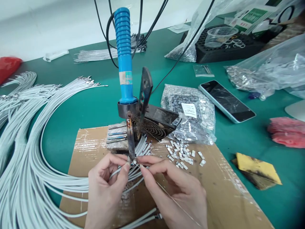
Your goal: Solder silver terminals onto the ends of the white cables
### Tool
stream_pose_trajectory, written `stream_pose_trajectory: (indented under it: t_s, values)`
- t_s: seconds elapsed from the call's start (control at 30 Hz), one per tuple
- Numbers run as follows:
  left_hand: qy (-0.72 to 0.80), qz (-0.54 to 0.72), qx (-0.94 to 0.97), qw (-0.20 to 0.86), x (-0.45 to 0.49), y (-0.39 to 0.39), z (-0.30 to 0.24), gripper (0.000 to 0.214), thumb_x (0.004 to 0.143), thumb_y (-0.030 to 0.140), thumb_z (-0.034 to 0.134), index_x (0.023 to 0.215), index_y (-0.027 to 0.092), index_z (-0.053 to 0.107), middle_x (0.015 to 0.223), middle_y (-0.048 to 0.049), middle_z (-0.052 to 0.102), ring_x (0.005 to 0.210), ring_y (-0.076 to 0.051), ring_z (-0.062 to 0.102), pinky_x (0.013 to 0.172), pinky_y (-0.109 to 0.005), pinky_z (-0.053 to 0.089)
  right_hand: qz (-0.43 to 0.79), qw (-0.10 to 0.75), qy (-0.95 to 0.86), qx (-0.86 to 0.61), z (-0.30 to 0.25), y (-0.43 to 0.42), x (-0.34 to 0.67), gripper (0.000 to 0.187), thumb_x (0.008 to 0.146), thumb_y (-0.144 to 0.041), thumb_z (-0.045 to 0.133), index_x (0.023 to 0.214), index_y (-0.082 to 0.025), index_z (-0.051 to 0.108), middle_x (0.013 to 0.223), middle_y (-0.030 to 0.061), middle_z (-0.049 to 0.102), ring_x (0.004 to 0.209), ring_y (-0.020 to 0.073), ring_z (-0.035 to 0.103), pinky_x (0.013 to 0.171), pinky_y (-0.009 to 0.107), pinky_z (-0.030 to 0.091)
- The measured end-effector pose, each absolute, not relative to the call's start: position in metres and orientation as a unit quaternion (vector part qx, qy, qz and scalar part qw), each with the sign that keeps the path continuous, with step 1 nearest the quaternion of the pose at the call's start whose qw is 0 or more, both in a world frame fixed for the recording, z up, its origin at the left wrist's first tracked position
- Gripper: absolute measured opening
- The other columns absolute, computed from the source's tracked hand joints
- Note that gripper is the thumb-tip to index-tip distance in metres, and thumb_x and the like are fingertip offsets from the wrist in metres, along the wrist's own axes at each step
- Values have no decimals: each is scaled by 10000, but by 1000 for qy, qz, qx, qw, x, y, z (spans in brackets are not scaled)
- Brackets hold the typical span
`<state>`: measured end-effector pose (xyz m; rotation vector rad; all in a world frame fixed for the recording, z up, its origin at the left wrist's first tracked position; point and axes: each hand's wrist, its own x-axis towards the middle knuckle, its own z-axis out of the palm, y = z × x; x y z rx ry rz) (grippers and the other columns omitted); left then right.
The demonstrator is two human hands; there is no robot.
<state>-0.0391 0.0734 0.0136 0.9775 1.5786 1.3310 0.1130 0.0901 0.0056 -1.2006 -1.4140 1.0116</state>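
Left hand (105, 189) pinches white wires (133, 173), right hand (177, 190) pinches thin strand (172, 199) at soldering iron (123, 54); centre bag (205, 127) holds metal bits (175, 100), label (190, 110) unreadable.

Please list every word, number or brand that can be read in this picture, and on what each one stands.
No text is legible here.
White label on the bag of small parts: printed lines, too small to read.
Sticker on the blue handle: blurred.
Green and white box: print too blurred.
Phone: dark screen, no text.
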Motion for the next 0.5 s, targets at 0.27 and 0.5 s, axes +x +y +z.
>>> stream_pose_trajectory:
  t_s: [0.27, 0.5]
  values:
    - [630, 518, 409, 409, -41, 74, 14, 160, 842, 102, 750, 737, 223, 757, 815, 20, 781, 721, -85, 716, 692, -97, 541, 424, 489, -579, -496, 7, 91, 112, 178, 884, -157, 706, 740, -253, 663, 962, -59, 819, 870, 106, 781, 813, 152, 572]
    - [638, 550, 325, 430, -26, 67, 17, 131, 769, 127, 804, 677, 196, 741, 780, -10, 770, 703, -116, 708, 659, -129, 546, 423, 494, -537, -537, 2, 89, 116, 97, 955, -244, 642, 863, -273, 647, 856, -61, 777, 765, 104, 745, 725, 152, 552]
